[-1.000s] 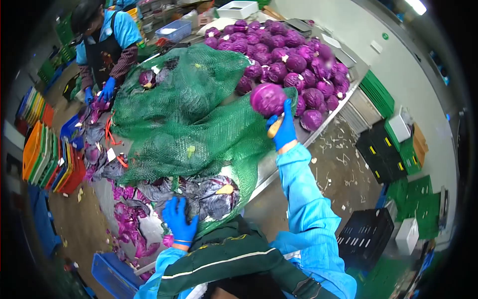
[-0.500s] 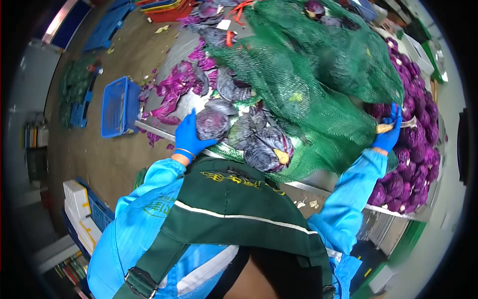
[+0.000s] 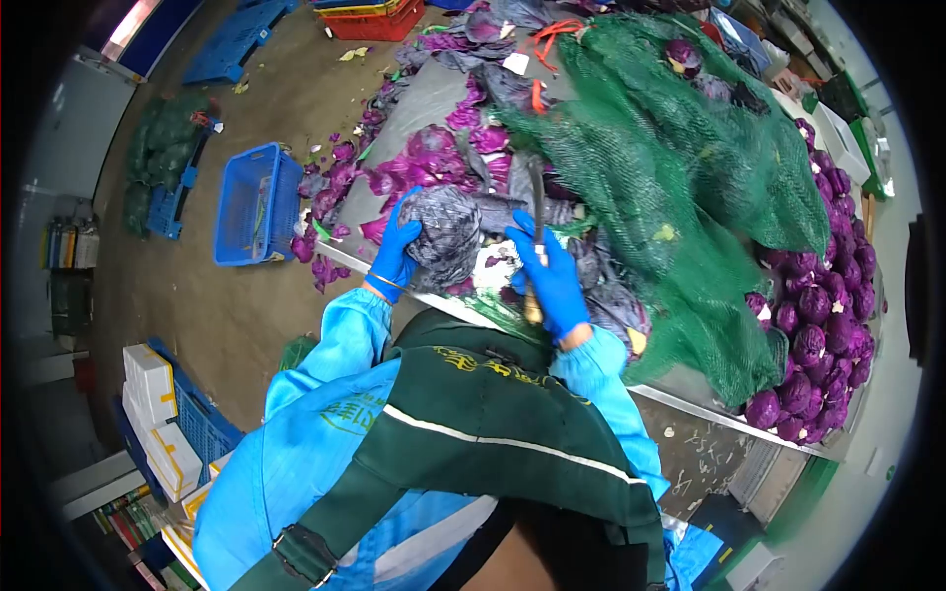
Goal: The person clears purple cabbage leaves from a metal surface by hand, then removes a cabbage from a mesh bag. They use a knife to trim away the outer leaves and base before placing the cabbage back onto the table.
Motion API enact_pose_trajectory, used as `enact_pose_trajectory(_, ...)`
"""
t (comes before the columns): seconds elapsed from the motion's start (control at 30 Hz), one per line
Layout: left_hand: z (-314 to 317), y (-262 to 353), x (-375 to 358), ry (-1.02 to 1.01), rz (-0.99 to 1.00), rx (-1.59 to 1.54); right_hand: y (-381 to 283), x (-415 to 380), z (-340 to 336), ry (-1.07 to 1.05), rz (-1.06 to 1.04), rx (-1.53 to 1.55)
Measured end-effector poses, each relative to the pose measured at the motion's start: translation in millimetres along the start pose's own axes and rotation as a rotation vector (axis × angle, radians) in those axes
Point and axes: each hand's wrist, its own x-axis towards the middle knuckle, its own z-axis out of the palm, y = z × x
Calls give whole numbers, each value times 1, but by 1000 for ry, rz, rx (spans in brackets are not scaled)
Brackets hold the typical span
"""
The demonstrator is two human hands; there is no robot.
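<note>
Left grip (image 3: pixel 398 243) clasps a red cabbage (image 3: pixel 445 234); right grip (image 3: pixel 548 279), just beside it, clenches a knife (image 3: pixel 536 222), blade up.

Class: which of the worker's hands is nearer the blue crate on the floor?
Left. The left hand grips a cabbage at the table edge nearest the blue crate; the right hand, holding a knife, is farther away.

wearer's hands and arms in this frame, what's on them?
Both hands wear bright blue gloves: left hand, right hand. A thin band shows at the left glove's cuff. Both arms are in light blue long sleeves of a smooth, slightly shiny fabric, gathered at the wrists. Over the torso sits a dark green apron with a pale stripe and yellow lettering near the top.
</note>
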Motion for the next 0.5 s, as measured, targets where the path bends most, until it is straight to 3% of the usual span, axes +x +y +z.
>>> enact_pose_trajectory(0.07, -9, 22, -2, -110, 40, 56, 32, 33, 38, -105, 60, 251)
enact_pose_trajectory(0.13, -22, 47, 1, -224, 83, 111, 33, 62, 64, -172, 68, 171)
enact_pose_trajectory(0.2, -37, 78, 8, -332, 239, 549, 31, 76, 86, -182, -94, 196)
enact_pose_trajectory(0.23, -44, 95, 9, -291, 200, 607, 35, 85, 96, -205, -179, 152)
enact_pose_trajectory(0.27, -55, 99, 15, -286, 203, 601, 38, 91, 109, -157, -227, 81)
enact_pose_trajectory(0.33, -83, 95, 26, -243, 256, 844, 63, 115, 132, -106, -606, -316)
enact_pose_trajectory(0.37, -97, 87, 31, -149, 260, 972, 80, 121, 139, -184, -405, -140)
enact_pose_trajectory(0.4, -117, 77, 37, -107, 295, 1126, 88, 121, 140, -171, -416, -327)
enact_pose_trajectory(0.47, -133, 77, 39, -118, 176, 950, 89, 108, 142, 41, -601, -832)
enact_pose_trajectory(0.5, -134, 79, 44, -129, 167, 942, 89, 103, 140, 104, -686, -884)
